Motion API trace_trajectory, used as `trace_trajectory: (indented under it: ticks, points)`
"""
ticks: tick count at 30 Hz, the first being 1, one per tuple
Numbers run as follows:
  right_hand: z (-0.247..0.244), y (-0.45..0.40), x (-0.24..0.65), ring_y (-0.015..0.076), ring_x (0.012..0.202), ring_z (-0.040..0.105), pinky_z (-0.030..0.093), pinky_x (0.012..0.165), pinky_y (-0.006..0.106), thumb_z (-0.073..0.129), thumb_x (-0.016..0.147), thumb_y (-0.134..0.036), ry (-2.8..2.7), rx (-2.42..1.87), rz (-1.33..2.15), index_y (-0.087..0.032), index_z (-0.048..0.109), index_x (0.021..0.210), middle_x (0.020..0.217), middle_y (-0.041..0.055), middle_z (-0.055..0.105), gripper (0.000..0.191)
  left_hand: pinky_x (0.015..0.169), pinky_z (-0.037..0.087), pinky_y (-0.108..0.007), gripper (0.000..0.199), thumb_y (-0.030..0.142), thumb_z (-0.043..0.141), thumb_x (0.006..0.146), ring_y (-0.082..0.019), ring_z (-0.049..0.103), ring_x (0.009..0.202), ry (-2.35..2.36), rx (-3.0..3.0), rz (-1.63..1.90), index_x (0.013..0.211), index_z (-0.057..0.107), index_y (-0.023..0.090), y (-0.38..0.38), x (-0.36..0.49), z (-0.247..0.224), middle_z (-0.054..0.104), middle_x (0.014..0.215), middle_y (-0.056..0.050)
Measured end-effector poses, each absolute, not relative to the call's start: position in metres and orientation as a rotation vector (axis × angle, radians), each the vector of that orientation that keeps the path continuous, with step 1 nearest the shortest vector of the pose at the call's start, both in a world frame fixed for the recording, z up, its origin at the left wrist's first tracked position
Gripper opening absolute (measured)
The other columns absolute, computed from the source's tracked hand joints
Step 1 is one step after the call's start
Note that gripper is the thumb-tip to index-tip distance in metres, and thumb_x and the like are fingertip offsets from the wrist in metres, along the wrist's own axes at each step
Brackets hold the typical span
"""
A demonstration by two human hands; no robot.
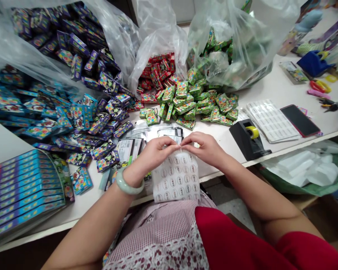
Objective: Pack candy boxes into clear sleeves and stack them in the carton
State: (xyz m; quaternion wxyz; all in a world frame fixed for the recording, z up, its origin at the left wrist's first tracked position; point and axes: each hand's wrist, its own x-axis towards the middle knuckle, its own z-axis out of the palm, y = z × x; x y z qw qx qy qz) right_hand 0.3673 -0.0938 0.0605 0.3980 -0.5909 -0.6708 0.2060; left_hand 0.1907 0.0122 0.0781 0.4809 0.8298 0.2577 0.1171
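Both my hands meet at the top edge of a white sheet of round stickers [176, 176], which hangs down over the table's front edge toward my lap. My left hand [159, 152], with a pale green bangle on the wrist, pinches the sheet's top. Close against it, my right hand [201, 148] also pinches there, thumb and forefinger together. Whether a single sticker is between the fingertips is too small to tell. Flat printed packets [129, 150] lie under and beside my left hand. Just beyond the hands is a pile of small green boxes [186, 103].
Plastic bags at the back spill purple boxes [81, 45], red boxes [160, 71] and blue boxes [53, 112]. Stacked display cartons [25, 187] stand front left. To the right are a black tape dispenser [246, 140], more sticker sheets [272, 120], a phone [300, 120] and a blue tape dispenser [314, 63].
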Motion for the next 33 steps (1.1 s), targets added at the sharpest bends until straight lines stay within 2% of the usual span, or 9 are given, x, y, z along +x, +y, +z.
trace_trajectory:
  ticks: [3, 8, 14, 19, 24, 30, 33]
  points:
    - [0.054, -0.095, 0.37, 0.0151, 0.08, 0.062, 0.045, 0.073, 0.028, 0.062, 0.086, -0.015, -1.611, -1.53, 0.567, -0.019, 0.068, 0.086, 0.084, 0.0016, 0.069, 0.007, 0.08, 0.047, -0.03, 0.022, 0.035, 0.065, 0.078, -0.016, 0.061, 0.084, 0.684, 1.959, 0.373, 0.091, 0.067, 0.019, 0.015, 0.182, 0.073, 0.069, 0.09, -0.003]
    - [0.042, -0.096, 0.372, 0.0155, 0.082, 0.062, 0.046, 0.073, 0.028, 0.061, 0.086, -0.017, -1.537, -1.533, 0.642, -0.021, 0.066, 0.089, 0.088, 0.0014, 0.068, 0.007, 0.072, 0.048, -0.029, 0.02, 0.036, 0.062, 0.08, -0.015, 0.059, 0.074, 0.792, 1.857, 0.343, 0.081, 0.066, 0.017, 0.017, 0.172, 0.066, 0.067, 0.079, -0.002]
    - [0.049, -0.088, 0.367, 0.0202, 0.095, 0.06, 0.042, 0.086, 0.035, 0.064, 0.087, -0.024, -1.747, -1.537, 0.41, -0.02, 0.065, 0.095, 0.096, 0.0051, 0.068, 0.01, 0.071, 0.047, -0.028, 0.018, 0.034, 0.062, 0.079, -0.014, 0.058, 0.07, 0.788, 1.891, 0.355, 0.073, 0.065, 0.017, 0.015, 0.173, 0.067, 0.066, 0.073, -0.001]
    - [0.057, -0.079, 0.36, 0.0179, 0.082, 0.06, 0.04, 0.08, 0.032, 0.067, 0.083, -0.018, -1.797, -1.58, 0.445, -0.019, 0.064, 0.082, 0.082, 0.0013, 0.068, 0.003, 0.074, 0.047, -0.029, 0.018, 0.033, 0.061, 0.079, -0.014, 0.059, 0.071, 0.754, 1.942, 0.377, 0.073, 0.065, 0.017, 0.014, 0.173, 0.07, 0.066, 0.072, 0.0]
    - [0.056, -0.082, 0.354, 0.018, 0.083, 0.059, 0.037, 0.08, 0.033, 0.067, 0.081, -0.015, -1.804, -1.6, 0.43, -0.019, 0.062, 0.081, 0.082, 0.0007, 0.067, 0.006, 0.075, 0.048, -0.029, 0.016, 0.032, 0.061, 0.079, -0.015, 0.06, 0.073, 0.751, 1.962, 0.359, 0.075, 0.065, 0.017, 0.015, 0.171, 0.065, 0.067, 0.074, -0.001]
    - [0.058, -0.081, 0.356, 0.0143, 0.074, 0.058, 0.043, 0.069, 0.027, 0.063, 0.08, -0.016, -1.573, -1.515, 0.815, -0.018, 0.059, 0.076, 0.076, -0.0001, 0.063, 0.006, 0.076, 0.048, -0.029, 0.016, 0.033, 0.061, 0.08, -0.015, 0.06, 0.076, 0.694, 1.974, 0.327, 0.08, 0.066, 0.018, 0.016, 0.173, 0.067, 0.069, 0.079, -0.001]
    - [0.061, -0.079, 0.358, 0.0141, 0.074, 0.057, 0.044, 0.069, 0.027, 0.062, 0.079, -0.014, -1.575, -1.484, 0.797, -0.018, 0.059, 0.075, 0.076, -0.0005, 0.062, 0.006, 0.076, 0.048, -0.03, 0.016, 0.033, 0.062, 0.08, -0.015, 0.061, 0.076, 0.693, 1.983, 0.331, 0.08, 0.067, 0.018, 0.016, 0.173, 0.07, 0.069, 0.079, -0.001]
